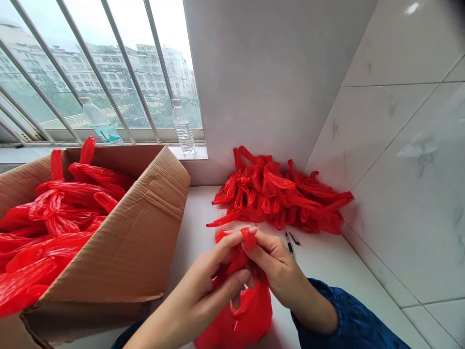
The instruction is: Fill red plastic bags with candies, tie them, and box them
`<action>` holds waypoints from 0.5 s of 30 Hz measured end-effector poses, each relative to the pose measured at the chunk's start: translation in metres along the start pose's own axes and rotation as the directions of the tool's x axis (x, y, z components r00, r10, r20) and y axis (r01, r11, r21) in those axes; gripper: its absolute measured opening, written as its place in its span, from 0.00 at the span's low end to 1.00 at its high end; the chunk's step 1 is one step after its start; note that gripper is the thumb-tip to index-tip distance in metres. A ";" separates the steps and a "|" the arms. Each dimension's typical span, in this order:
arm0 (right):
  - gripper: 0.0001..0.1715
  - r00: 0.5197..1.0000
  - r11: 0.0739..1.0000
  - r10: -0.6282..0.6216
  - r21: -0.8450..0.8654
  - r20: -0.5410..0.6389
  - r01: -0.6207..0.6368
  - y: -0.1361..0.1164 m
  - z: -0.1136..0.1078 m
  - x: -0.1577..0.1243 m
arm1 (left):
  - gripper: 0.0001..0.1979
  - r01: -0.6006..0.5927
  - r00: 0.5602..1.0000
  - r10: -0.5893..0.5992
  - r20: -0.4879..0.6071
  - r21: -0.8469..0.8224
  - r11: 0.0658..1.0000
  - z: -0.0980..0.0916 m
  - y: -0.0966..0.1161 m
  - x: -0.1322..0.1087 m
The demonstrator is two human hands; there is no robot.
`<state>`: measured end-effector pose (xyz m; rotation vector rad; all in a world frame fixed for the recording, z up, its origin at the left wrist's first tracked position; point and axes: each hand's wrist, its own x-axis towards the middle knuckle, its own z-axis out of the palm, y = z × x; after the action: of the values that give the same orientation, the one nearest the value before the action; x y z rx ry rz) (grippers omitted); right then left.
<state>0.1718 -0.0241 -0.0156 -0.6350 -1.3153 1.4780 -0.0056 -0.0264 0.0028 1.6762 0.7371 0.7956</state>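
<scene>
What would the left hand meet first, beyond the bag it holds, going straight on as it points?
The left hand would probably meet the right hand, gripping the same red bag just ahead; depth is unclear.

A tiled wall [407, 160] and barred window [109, 72] show an indoor room.

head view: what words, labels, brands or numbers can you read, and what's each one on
No text is legible.
Turquoise label on the left plastic bottle: too blurred to read.
Printed paper by the red bag pile: print too small to read.
Held red plastic bag: no print visible.
</scene>
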 end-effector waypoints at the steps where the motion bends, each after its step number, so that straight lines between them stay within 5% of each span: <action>1: 0.23 1.000 1.000 0.011 0.014 -0.006 -0.011 0.000 0.000 0.000 | 0.23 -0.008 1.000 0.008 0.004 -0.008 1.000 0.001 0.001 0.001; 3: 0.22 0.998 0.999 0.013 0.051 -0.060 -0.010 0.002 -0.001 -0.001 | 0.20 -0.026 1.000 0.026 -0.017 -0.002 1.000 0.004 0.004 0.004; 8: 0.19 0.968 0.985 -0.014 0.164 -0.251 0.057 0.004 -0.009 0.000 | 0.12 0.020 0.954 -0.073 -0.292 -0.179 0.984 0.006 0.009 0.012; 12: 0.17 0.995 0.998 -0.050 -0.035 -0.082 0.047 -0.007 -0.016 -0.001 | 0.11 0.067 0.967 -0.162 -0.197 -0.417 0.907 0.002 0.006 0.017; 15: 0.07 0.976 0.888 -0.217 -0.409 0.033 0.212 -0.013 -0.018 -0.002 | 0.13 0.082 0.960 -0.186 -0.211 -0.420 0.904 0.002 0.006 0.017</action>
<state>0.1929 -0.0204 -0.0084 -0.7376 -1.6486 1.0197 0.0062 -0.0147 0.0110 1.1493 0.7855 0.9945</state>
